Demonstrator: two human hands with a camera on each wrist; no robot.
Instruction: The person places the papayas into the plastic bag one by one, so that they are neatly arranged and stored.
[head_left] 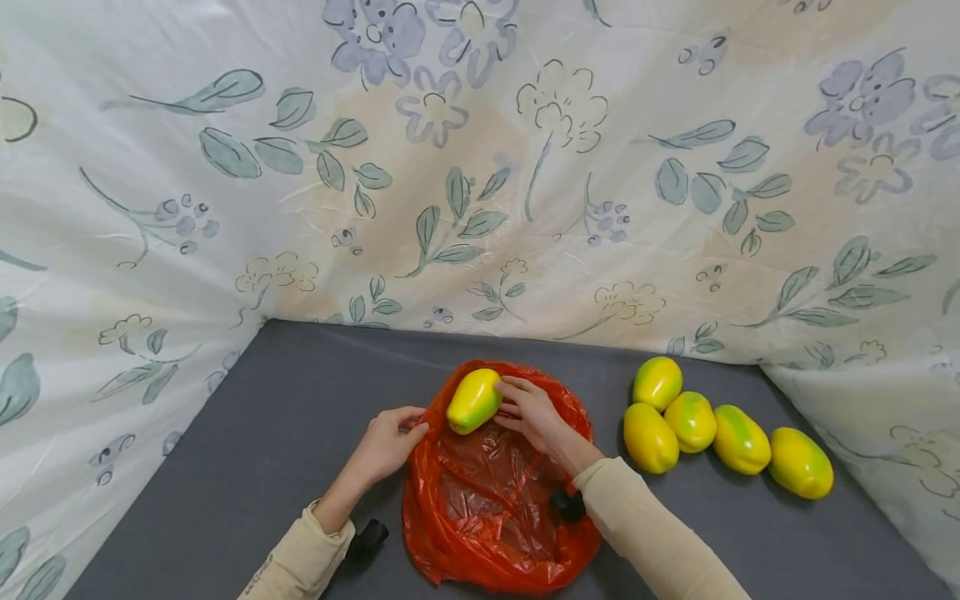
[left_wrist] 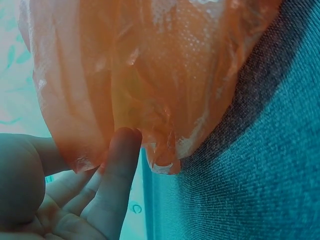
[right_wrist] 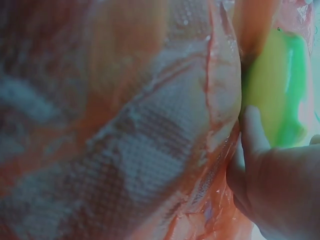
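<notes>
A red plastic bag stands on the dark table with its mouth spread wide. At its left rim, my left hand pinches the thin plastic between thumb and fingers; the left wrist view shows the fingers against the bag's outer side. Over the bag's mouth, on its far left side, is a yellow papaya with a green streak. From its right, my right hand holds this papaya, fingertips on its side. The right wrist view shows one finger on the papaya.
Several more yellow-green papayas lie grouped on the dark table, to the right of the bag. Flowered cloth hangs behind the table and along both sides. A black wrist device shows by the left sleeve.
</notes>
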